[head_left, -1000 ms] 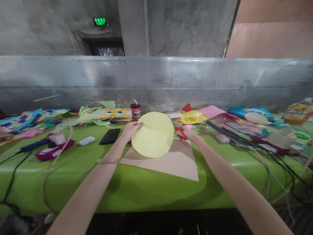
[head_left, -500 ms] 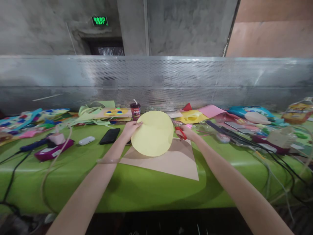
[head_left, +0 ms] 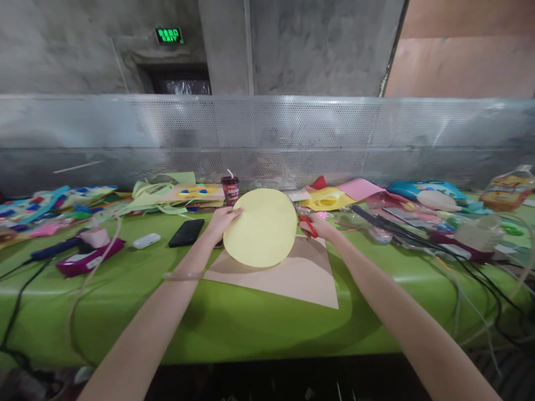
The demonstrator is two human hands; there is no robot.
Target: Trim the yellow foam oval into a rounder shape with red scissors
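A round sheet of pale yellow paper (head_left: 259,228) is held up by its left edge in my left hand (head_left: 224,220), thumb on the face turned toward me. My right hand (head_left: 320,225) is closed around the red handles of a pair of scissors (head_left: 308,226), just right of the disc. The blades are mostly hidden, so whether they touch the paper is unclear. Beneath the disc a light pinkish sheet (head_left: 301,278) lies on the green tabletop (head_left: 259,328), shaded in part by the disc.
A black phone (head_left: 186,233), a white earbud case (head_left: 146,240) and a purple power strip (head_left: 90,259) lie left. Behind stands a lidded cup with a straw (head_left: 230,190). Coloured paper (head_left: 330,199), black cables (head_left: 418,234) and a bottle (head_left: 507,189) are at right.
The view has shifted very slightly. Both hands keep their grips, and the yellow disc and scissors stay in nearly the same place.
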